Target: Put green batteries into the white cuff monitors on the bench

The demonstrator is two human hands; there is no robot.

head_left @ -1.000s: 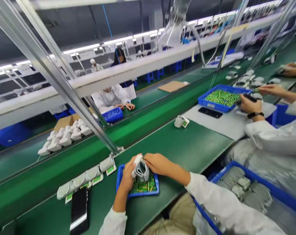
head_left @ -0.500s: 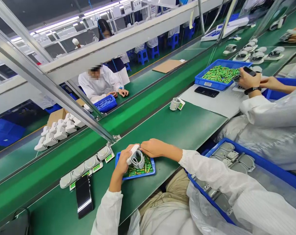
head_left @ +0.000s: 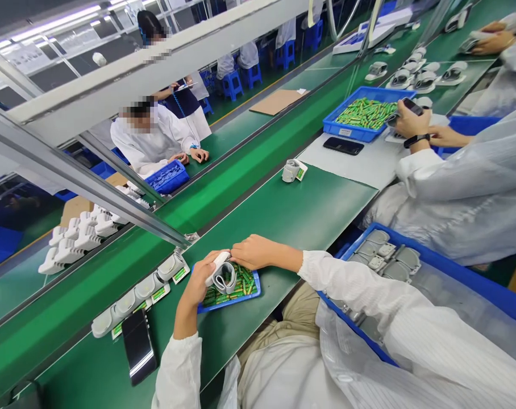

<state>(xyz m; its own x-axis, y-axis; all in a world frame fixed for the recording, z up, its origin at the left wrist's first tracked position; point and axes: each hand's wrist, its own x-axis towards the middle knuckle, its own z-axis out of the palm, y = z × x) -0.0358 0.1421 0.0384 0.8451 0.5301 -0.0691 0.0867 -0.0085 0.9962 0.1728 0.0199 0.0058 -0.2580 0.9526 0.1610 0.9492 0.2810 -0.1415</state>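
Currently, strapped device [head_left: 219, 266] between left hand [head_left: 200, 278] (clamped on it) and right hand [head_left: 253, 252], grip unclear.

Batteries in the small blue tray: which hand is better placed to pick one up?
Probably the right hand: it is at the far end of the white device, near the batteries, while the left hand grips the device's side.
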